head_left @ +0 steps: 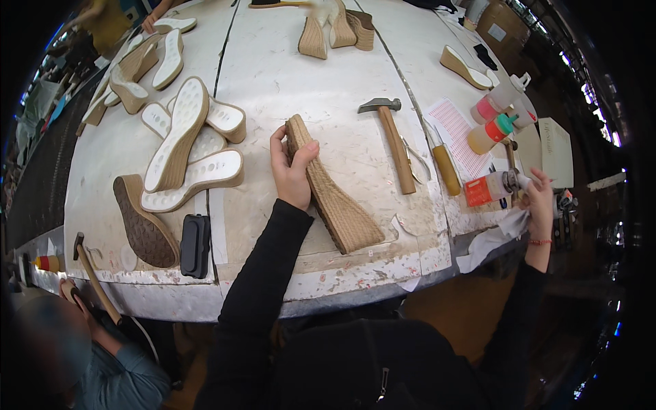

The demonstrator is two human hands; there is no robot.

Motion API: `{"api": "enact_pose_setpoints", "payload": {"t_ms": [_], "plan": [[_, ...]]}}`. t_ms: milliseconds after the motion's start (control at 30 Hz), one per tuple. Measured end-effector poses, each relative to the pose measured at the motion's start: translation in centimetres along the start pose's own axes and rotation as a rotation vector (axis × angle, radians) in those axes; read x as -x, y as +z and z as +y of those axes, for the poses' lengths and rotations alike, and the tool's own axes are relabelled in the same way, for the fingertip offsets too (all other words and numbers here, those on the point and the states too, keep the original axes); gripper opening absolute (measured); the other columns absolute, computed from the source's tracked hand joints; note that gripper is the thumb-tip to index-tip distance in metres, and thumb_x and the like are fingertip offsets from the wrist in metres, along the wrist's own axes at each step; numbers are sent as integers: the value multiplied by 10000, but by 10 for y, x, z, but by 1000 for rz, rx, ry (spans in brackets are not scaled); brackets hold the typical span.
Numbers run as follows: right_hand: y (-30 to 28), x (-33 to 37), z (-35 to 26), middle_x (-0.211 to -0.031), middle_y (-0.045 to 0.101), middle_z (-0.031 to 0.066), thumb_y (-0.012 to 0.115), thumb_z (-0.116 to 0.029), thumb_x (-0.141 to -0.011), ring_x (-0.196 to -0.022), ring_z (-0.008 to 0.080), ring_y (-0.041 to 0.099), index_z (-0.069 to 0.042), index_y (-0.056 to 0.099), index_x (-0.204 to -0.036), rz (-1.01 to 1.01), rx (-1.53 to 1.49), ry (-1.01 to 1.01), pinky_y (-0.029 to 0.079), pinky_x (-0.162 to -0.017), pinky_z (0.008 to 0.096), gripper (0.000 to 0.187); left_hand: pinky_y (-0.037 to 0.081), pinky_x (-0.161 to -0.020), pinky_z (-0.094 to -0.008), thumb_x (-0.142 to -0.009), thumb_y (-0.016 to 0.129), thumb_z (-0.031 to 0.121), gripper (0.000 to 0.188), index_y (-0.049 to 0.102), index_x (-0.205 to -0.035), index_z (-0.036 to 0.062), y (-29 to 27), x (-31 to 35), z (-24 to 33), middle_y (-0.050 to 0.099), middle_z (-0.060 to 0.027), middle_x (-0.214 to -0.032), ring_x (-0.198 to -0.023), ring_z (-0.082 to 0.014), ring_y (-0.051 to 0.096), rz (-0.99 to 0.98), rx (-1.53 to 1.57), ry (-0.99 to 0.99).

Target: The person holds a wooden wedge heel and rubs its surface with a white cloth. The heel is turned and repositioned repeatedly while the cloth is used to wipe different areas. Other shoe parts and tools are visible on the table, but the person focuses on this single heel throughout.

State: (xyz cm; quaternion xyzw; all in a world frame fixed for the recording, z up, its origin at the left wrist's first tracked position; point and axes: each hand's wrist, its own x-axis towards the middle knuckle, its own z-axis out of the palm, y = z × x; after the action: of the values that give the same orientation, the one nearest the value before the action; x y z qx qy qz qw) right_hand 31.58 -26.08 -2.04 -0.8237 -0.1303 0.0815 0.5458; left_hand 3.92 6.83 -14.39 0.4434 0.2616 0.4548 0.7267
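My left hand [292, 167] grips a woven-sided wedge sole [338, 195] by its thin end, thumb on the near side. The sole stands on its side edge over the table, thick heel end toward me. At the right, my right hand [540, 201] has its fingers around the white cap of a clear bottle [486, 188] with a red label. Part of that grip is hidden. A white cloth [495, 239] hangs over the table edge below it. Between the hands lie a hammer [393, 143], pliers [415, 158] and a wooden-handled tool [445, 167].
White-topped wedge soles [179, 137] are piled left, with a brown-bottomed sole [145, 222] and a black case [195, 246] nearer. More wedges [335, 31] stand at the back. A green-capped bottle [492, 133] stands on a printed sheet [456, 130]. A co-worker [102, 348] sits lower left.
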Motion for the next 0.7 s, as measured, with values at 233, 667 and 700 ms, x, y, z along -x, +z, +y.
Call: {"api": "enact_pose_setpoints", "payload": {"t_ms": [233,667,700], "plan": [[63,71,-46,-855,571,21,543,-35,-863,-568,28,439,-28,555,-1053,-39,-48,-402,373,-507,183,191,425,-800,-250,-768,694,192,671,392,-1314,-53,1,1,-1,534,-103,-1034,-884,-139,519,14,-31,54],[239,127,-41,-687,563,109,667,-10,-644,-629,260,572,5,580,-713,-670,246,-663,449,-576,324,112,445,-768,-237,-726,693,175,673,420,-1290,-72,4,4,5,549,-95,-1011,-864,-124,525,35,11,82],[242,128,-41,-676,556,103,665,-3,-643,-617,239,565,7,576,-710,-656,222,-665,439,-565,314,113,445,-782,-242,-723,697,182,669,426,-1281,-69,5,6,7,548,-92,-1032,-874,-129,526,21,9,56]]}}
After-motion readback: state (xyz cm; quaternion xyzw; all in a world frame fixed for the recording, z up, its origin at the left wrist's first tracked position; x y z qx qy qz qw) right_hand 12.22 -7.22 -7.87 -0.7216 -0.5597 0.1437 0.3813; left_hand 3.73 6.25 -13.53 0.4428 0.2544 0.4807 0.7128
